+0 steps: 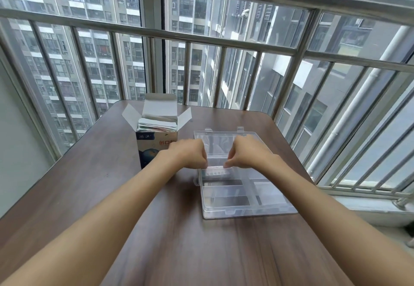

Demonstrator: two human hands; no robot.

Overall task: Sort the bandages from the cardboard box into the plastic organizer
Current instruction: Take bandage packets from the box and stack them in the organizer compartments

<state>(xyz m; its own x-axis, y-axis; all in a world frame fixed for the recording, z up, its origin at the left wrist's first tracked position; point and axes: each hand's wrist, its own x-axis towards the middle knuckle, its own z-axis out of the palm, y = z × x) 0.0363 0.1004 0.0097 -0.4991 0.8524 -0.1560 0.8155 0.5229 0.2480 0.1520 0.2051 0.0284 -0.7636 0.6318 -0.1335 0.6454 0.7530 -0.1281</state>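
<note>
Hands, two: left hand point(190, 152) and right hand point(243, 152) each pinch one end of one bandage point(215, 167) over the plastic organizer point(246, 212), beside one open cardboard box point(154, 144) stuffed with bandages on the bench point(89, 184)

Worktop point(94, 196): dark wood-grain, rounded far corners. On it: open cardboard box point(154, 149) of bandages, far centre-left; clear plastic organizer point(242, 205), lid open, just right of the box.
</note>
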